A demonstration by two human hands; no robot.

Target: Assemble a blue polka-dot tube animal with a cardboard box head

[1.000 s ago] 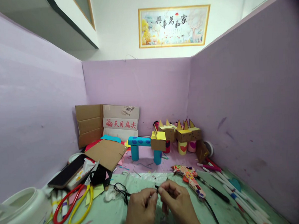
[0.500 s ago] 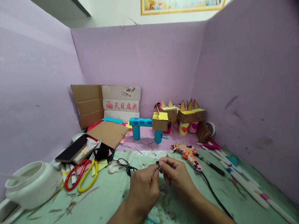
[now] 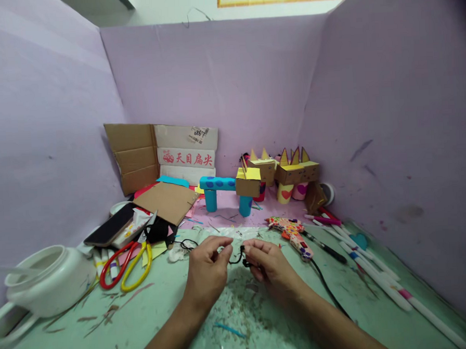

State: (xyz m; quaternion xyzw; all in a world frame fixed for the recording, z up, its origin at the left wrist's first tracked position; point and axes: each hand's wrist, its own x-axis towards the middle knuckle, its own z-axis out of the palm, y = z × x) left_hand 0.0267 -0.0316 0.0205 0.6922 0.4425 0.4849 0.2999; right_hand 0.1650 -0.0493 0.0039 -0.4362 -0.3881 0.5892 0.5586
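Observation:
My right hand (image 3: 266, 258) pinches a small looped bunch of black cord (image 3: 243, 257) between thumb and fingers. A strand of it runs left toward my left hand (image 3: 210, 267), whose thumb and index fingertips stand slightly apart; its other fingers are curled and partly hidden. More of the black cord (image 3: 187, 244) lies on the table beyond the left hand, beside a crumpled white scrap (image 3: 178, 253). Behind both hands stands a blue tube animal (image 3: 218, 183) with darker spots, a cardboard box head (image 3: 248, 186) and a yellow top.
Red-and-yellow-handled scissors (image 3: 134, 265), a phone (image 3: 108, 225) and a white pot (image 3: 51, 280) lie left. A patterned glue gun (image 3: 294, 236), its cable, a black-handled tool (image 3: 326, 249) and white sticks (image 3: 375, 279) lie right. Other cardboard animals (image 3: 290, 174) and an opened carton (image 3: 134, 156) stand behind.
My hands have drawn apart, the left moving leftward from the right. A strand of black cord now shows between them. The view has tilted slightly down.

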